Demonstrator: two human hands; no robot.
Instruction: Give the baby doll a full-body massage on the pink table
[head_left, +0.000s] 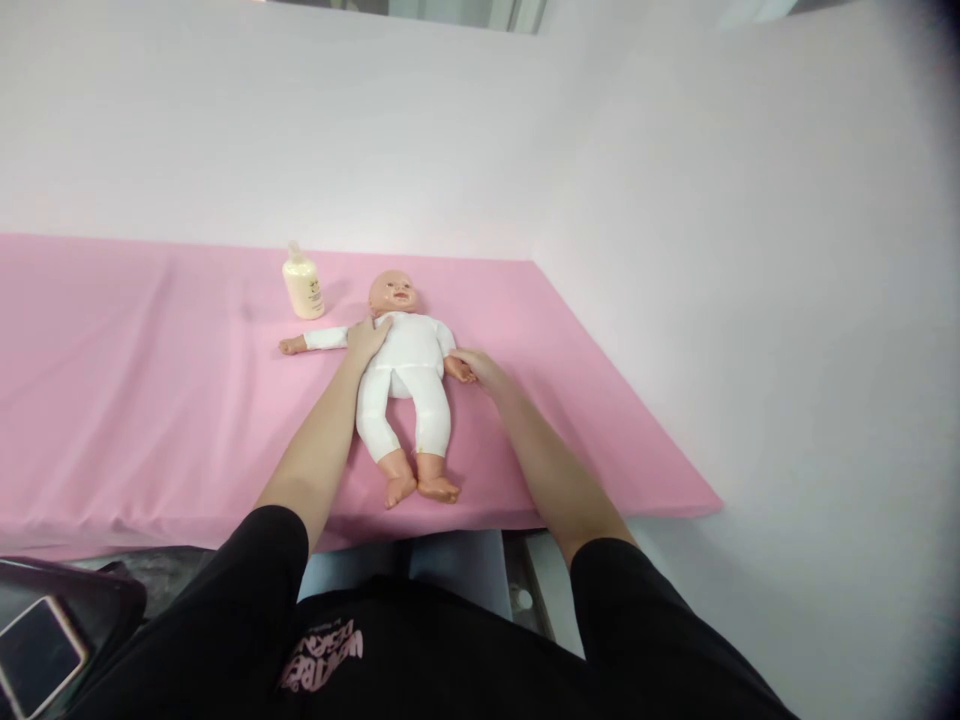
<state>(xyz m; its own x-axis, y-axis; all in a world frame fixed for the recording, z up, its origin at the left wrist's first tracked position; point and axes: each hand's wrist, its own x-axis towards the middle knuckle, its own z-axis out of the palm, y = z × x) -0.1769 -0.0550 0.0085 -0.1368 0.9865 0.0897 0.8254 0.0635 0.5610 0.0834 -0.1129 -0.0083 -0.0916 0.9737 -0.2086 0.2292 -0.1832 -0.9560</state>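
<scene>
A baby doll (409, 342) in a white cloth body lies on its back on the pink-covered table, its head away from me and bare feet toward me. My left hand (366, 340) is round the doll's shoulder at the left of the picture, thumb spread onto the chest. That arm of the doll stretches out sideways. My right hand (484, 370) is closed at the doll's other forearm, just above its small hand (459, 369). Some of my fingertips are hidden. Behind the outstretched arm stands a pump bottle (304, 288) of pale yellow liquid, touched by neither hand.
The pink cloth (135, 400) covers the table, which meets white walls behind and at the right. A phone (41, 655) lies on a dark surface at the lower left. The table's front edge runs close to my body.
</scene>
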